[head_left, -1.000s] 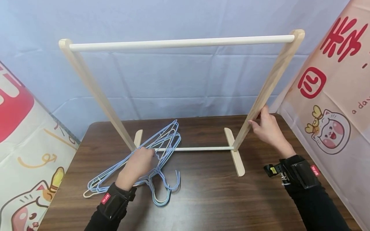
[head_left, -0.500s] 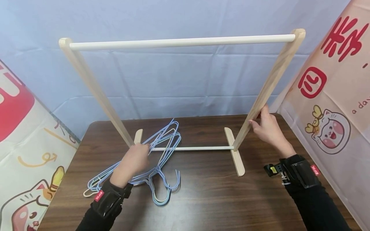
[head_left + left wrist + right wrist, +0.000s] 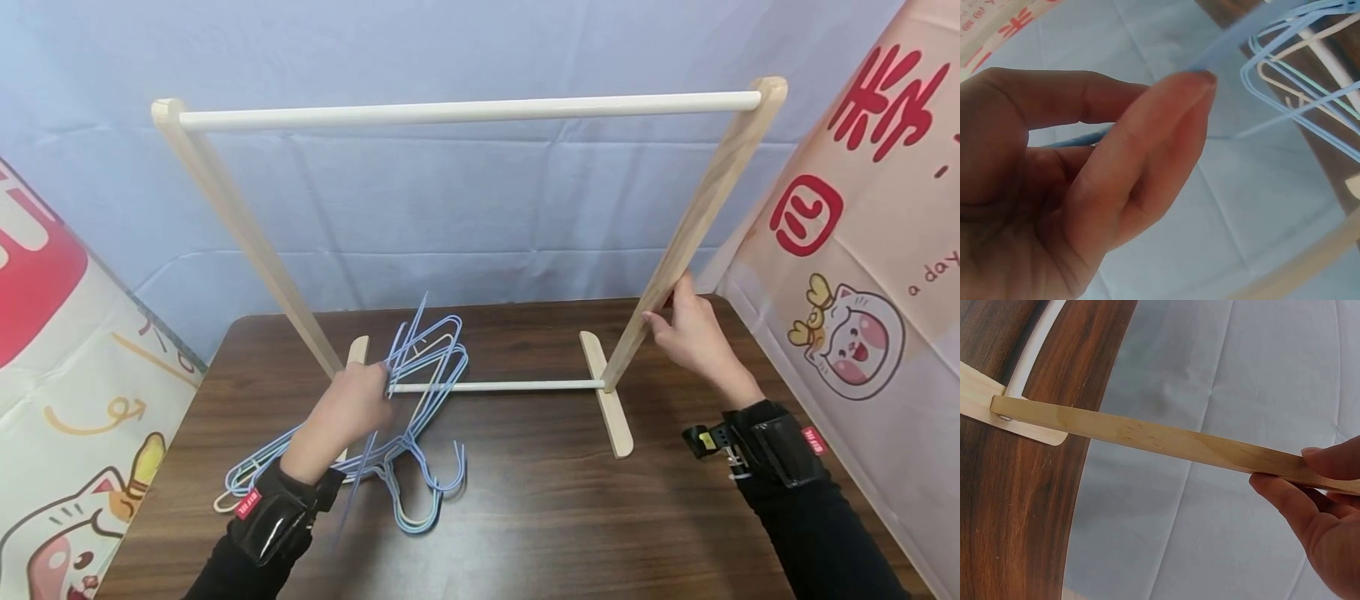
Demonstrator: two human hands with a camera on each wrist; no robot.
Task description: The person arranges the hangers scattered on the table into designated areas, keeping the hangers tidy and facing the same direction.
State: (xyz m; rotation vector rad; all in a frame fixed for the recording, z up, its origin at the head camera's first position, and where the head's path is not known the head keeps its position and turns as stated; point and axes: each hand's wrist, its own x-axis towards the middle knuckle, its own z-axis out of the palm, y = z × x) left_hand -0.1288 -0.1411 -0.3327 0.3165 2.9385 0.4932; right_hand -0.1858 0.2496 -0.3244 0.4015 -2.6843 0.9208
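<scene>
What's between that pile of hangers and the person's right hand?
In the head view: part of the white lower rod, a wooden foot and the wooden right post, which the right hand grips; the rest is bare brown tabletop.

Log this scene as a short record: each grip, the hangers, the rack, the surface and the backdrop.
Left grip: holds a blue hanger over the pile
Right grip: holds the right post
Hanger pile: mostly blue, some cream, overlapping
Rack: upright, wooden posts, white top bar
Surface: dark wood-grain table
Backdrop: light blue cloth
</scene>
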